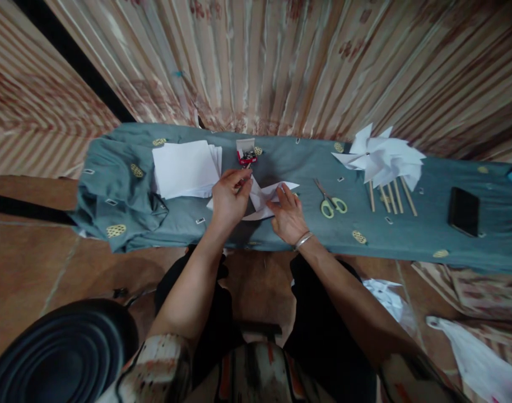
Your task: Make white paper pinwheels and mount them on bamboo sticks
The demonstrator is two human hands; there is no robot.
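A white paper cut and folded into pinwheel blades (262, 202) lies in front of me on the cloth-covered surface. My right hand (288, 214), with a silver bangle at the wrist, has its fingers bent over the right part of this paper and holds it. Above its left part, my left hand (231, 197) is closed in a pinch. Whatever sits between those fingertips is too small to make out. Just beyond the left fingertips stands a small open red-and-white box (246, 152) of small metallic pieces, probably pins.
Left of my hands is a stack of white paper (184, 168). Scissors with green handles (332, 206) lie to the right. Farther right are several finished paper pinwheels (384, 157) on sticks and a black phone (464, 211). A black round object (63, 352) is on the floor.
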